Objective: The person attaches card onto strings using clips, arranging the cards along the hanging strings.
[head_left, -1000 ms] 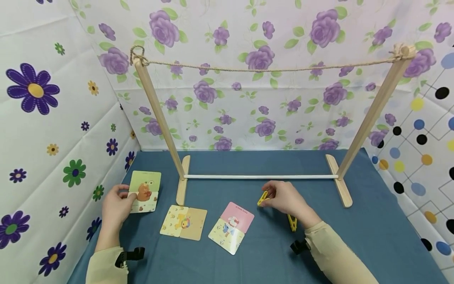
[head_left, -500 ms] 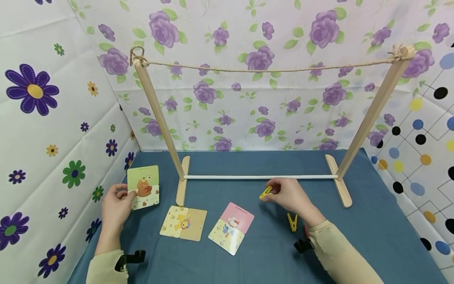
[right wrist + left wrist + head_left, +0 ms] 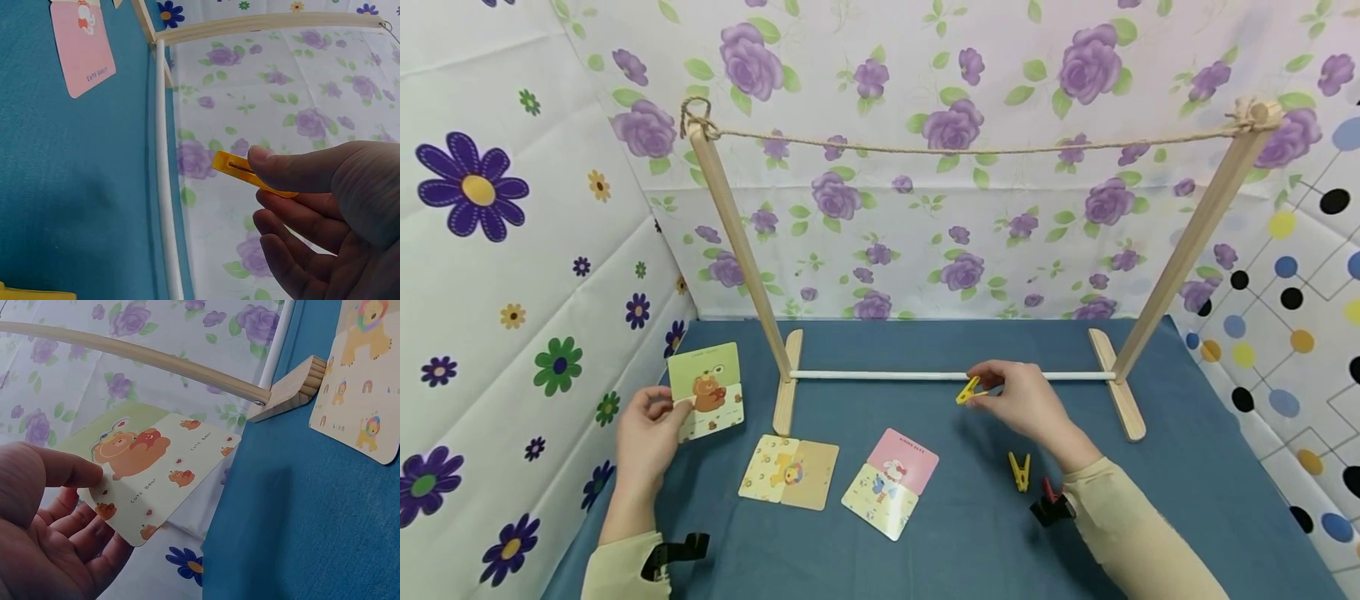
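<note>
Two hands busy: my right hand (image 3: 1026, 404) pinches a yellow clip (image 3: 967, 390) just near the white rod (image 3: 880, 375); my left hand (image 3: 643, 433) pinches a bear card (image 3: 706, 390) raised at the left. Two cards (image 3: 788, 471) lie between.

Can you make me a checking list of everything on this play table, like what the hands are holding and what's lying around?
Surface: blue cloth table, flat.
Job's things: green bear picture card off the table; small yellow plastic clothespin; wooden stand with rope line, nothing hung.
Clutter: yellow lion card, pink rabbit card, second yellow clothespin, red clip partly hidden.
Grippers: left hand pinches the bear card; right hand pinches the clothespin.
Cables: nothing seen.
Surroundings: flower-patterned walls.
</note>
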The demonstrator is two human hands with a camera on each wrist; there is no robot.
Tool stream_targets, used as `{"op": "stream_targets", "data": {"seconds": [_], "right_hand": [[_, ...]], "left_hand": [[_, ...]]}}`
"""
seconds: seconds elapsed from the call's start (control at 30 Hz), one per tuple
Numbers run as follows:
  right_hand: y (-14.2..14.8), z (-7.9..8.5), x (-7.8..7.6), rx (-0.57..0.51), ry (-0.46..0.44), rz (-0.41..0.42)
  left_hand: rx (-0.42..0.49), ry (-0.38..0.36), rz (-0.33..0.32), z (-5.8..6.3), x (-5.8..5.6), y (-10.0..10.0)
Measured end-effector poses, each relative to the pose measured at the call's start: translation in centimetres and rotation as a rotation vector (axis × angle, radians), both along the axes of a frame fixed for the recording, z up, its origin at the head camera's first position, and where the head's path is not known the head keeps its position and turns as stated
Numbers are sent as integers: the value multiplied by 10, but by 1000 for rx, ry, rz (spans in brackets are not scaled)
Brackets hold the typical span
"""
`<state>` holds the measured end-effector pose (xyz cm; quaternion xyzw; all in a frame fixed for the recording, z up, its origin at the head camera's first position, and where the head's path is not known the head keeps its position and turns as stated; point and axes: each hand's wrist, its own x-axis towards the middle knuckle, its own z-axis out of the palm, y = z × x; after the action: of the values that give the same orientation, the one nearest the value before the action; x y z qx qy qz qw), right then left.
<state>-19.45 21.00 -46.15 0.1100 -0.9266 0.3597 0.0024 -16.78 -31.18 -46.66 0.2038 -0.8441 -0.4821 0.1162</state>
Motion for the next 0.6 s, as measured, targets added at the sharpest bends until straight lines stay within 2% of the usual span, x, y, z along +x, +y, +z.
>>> {"op": "stream_targets", "data": {"seconds": [0.43,0.6], "right_hand": [[1,24,-2,27,88,-10],[3,34,-5,32,142,4]], "left_hand": [[36,25,-23,6,4,1],[45,63,-38,12,6,7]]}}
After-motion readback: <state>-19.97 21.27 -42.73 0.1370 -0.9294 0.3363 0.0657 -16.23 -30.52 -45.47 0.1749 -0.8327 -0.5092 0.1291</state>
